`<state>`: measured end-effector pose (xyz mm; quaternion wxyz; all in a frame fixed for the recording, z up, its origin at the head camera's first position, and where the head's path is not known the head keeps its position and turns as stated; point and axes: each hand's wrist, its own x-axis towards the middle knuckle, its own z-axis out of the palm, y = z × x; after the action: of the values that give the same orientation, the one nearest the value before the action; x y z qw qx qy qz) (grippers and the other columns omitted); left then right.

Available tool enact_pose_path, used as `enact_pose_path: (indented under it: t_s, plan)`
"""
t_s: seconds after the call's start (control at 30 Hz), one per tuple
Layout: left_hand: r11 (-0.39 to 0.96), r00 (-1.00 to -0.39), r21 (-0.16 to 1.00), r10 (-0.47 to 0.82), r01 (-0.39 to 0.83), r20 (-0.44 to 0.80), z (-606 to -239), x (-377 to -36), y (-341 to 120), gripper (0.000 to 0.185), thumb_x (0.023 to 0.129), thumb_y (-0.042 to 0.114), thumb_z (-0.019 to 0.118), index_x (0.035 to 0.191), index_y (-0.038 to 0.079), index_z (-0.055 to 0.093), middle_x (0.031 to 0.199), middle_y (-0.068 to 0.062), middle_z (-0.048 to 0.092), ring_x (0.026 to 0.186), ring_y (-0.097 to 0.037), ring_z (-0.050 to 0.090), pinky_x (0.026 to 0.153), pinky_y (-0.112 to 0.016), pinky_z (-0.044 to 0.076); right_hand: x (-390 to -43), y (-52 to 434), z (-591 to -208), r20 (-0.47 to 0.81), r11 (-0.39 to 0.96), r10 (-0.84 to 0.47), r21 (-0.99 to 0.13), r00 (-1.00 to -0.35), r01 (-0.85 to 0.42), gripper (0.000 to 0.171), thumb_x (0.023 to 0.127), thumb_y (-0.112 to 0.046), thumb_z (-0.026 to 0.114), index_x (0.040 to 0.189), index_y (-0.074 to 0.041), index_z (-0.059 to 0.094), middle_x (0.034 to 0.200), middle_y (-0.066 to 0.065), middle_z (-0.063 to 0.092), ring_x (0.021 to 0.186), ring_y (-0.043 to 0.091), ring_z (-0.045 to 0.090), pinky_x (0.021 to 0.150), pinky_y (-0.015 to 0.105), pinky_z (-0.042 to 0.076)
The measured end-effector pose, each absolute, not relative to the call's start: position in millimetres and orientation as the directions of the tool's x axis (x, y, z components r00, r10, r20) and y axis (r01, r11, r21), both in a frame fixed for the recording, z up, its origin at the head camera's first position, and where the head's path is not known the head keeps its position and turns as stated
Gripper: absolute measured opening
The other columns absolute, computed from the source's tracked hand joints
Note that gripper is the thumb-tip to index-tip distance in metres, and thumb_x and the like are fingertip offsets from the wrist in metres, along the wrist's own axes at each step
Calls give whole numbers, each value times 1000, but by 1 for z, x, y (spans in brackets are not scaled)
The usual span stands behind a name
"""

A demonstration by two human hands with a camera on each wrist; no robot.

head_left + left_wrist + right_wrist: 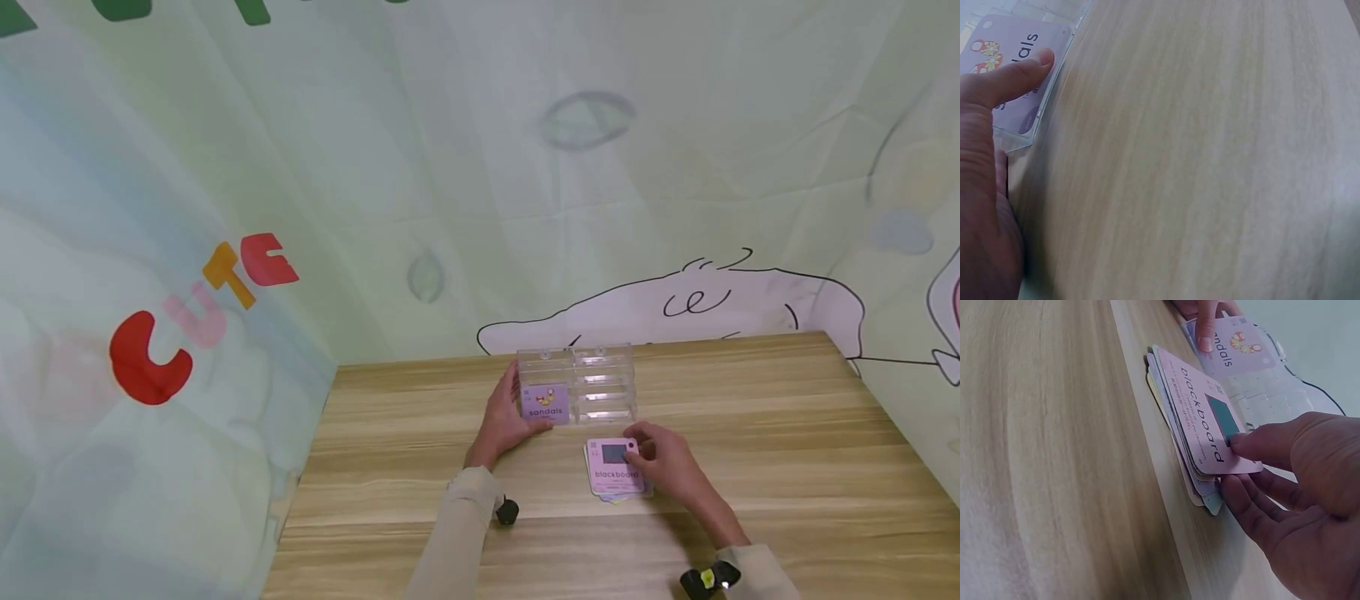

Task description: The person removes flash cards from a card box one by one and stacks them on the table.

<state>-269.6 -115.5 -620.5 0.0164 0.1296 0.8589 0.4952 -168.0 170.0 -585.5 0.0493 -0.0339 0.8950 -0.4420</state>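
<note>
In the head view a clear plastic card rack (pixel 606 385) with stepped rows stands on the table. A lilac "sandals" card (pixel 546 402) sits at the lower left of it. My left hand (pixel 504 423) holds the rack's left side, its thumb (pixel 1022 75) lying across the card's lower part. My right hand (pixel 669 465) pinches a pink "blackboard" card (pixel 1200 428) by its right end, thumb on the face and fingers underneath. That card tops a loose pile of cards (pixel 1202 492), whose edges fan out below it.
The wood-grain table (pixel 397 450) spreads around the rack and pile. Close behind the rack, a printed cloth backdrop (pixel 450 167) rises at the table's back edge. Another printed cloth panel (pixel 247 375) hangs along the left side.
</note>
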Motion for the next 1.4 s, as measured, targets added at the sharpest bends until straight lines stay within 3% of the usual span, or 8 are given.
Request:
enact_pose_path:
  t_s: [0.53,1.2,1.4]
  plan:
    - [464,-965,862,240,206,102,-619,-268,-117,131,69,26,99,167,18,14,163,-8,37,146,-27,42,121,-36,36,-167,168,-589,7,697,-131,-710,-991,-97,27,88,0,80,113,2,71,96,7,61,81,19,55,65,26,51]
    - [463,-965,863,245,202,94,-621,-269,-117,131,69,26,99,167,17,14,162,-8,38,146,-25,42,121,-34,35,-171,171,-582,4,705,-140,-701,-990,-103,34,90,-5,79,122,0,67,105,9,64,83,19,56,66,27,52]
    - [457,-965,866,244,205,99,-622,-269,-117,131,68,25,100,167,16,14,162,-8,39,146,-25,42,121,-34,35,-178,168,-574,80,684,-166,-709,-983,-173,39,91,-8,79,127,1,65,115,16,66,90,23,63,77,39,60]
